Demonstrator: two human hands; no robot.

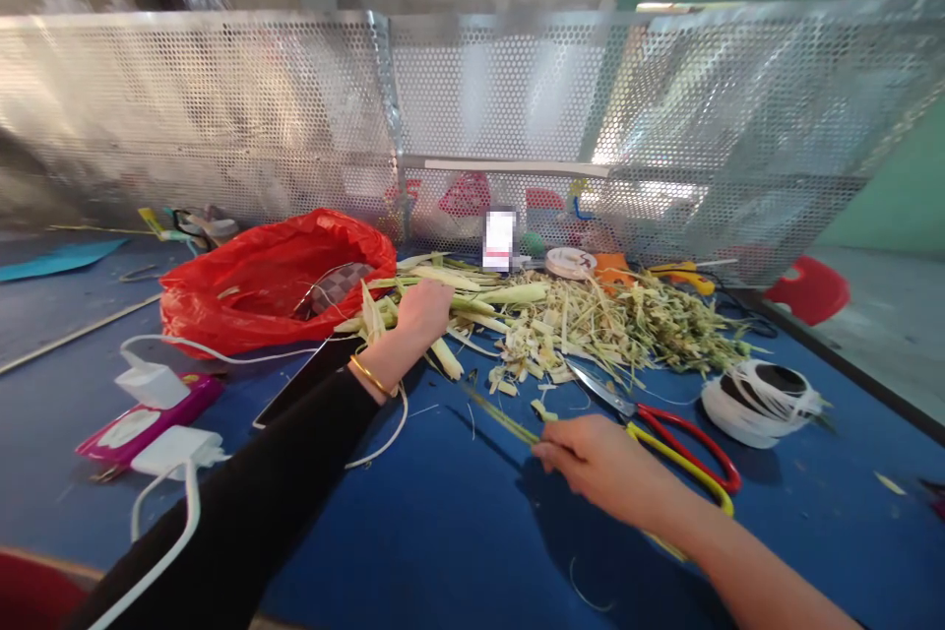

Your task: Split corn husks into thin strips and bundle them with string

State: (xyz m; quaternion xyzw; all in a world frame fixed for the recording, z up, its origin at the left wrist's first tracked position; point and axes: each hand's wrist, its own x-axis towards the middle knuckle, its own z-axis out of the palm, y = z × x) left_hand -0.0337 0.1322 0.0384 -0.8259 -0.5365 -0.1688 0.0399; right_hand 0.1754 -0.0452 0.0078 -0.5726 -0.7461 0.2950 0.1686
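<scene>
My left hand (424,317) rests in a pile of long pale-green husk-like leaves (517,293); its fingers are hidden, so I cannot tell whether it grips any. Lower and to the right, my right hand (591,463) is closed around a thin green-yellow stalk (496,413). One end of this stalk points up and left above the blue table (420,532), and another piece of stalk shows below the wrist. Scissors (616,400) with red and yellow handles lie just behind my right hand and forearm, blades toward the pile.
A red plastic bag (214,300) stands open at the left. Nearer are a pink power strip (148,423) with white plugs and a dark phone-like slab (299,384) with a cable. Shredded plant scraps (591,325) and a white spool (760,402) lie right. Perforated metal panels (502,98) rise behind.
</scene>
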